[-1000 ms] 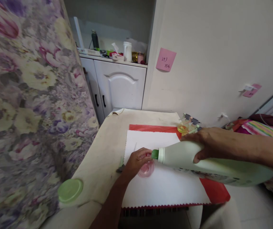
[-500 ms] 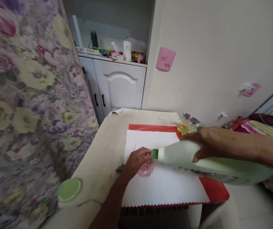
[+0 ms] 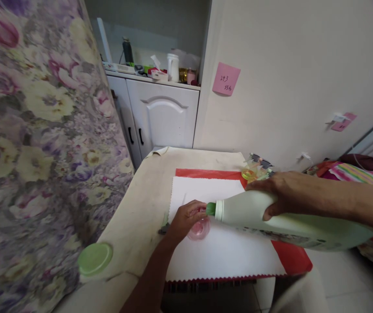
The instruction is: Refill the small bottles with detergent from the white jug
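Observation:
My right hand (image 3: 279, 193) grips a big pale-green bottle (image 3: 290, 224), tipped almost level with its green spout (image 3: 210, 209) pointing left. Right under the spout stands a small clear pink container (image 3: 199, 229) on a white cloth (image 3: 222, 248). My left hand (image 3: 184, 219) is curled round that pink container and steadies it. A red cloth (image 3: 293, 261) lies beneath the white one on the beige table (image 3: 140, 217).
A round green lid (image 3: 95, 258) lies at the table's near left corner. A small yellow object (image 3: 249, 174) sits by the wall at the table's back. A flowered curtain (image 3: 36, 143) hangs on the left. White cupboards (image 3: 163, 117) with clutter on top stand behind.

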`<state>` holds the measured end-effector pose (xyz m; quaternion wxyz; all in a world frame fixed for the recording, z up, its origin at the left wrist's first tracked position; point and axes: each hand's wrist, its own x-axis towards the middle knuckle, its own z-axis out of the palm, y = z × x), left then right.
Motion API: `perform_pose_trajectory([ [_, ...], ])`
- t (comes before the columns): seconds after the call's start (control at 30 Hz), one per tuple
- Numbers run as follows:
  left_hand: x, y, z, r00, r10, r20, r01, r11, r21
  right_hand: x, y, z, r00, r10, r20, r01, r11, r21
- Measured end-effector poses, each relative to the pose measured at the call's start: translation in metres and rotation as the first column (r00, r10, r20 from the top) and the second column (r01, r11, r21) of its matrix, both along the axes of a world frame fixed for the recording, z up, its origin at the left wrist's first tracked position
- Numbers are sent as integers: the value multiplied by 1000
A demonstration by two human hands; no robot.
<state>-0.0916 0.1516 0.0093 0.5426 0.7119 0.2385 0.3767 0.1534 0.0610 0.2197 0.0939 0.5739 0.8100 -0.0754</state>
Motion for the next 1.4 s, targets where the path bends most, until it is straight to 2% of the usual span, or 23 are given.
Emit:
perform_pose_trajectory([
  [0.43,0,0,-1,1000,-11,7,11,1000,-1,4,1,-4,1000,-1,-22,1,1000,13],
  [1.13,1,3,-5,1000,-13,8,13,1000,-4,-9,-1,7,997,-60,44,62,996,-56],
  [1.4,1,4,-6,1000,-10,-1,10,1000,13,-1,1,3,999,-29,22,30,999,-43],
])
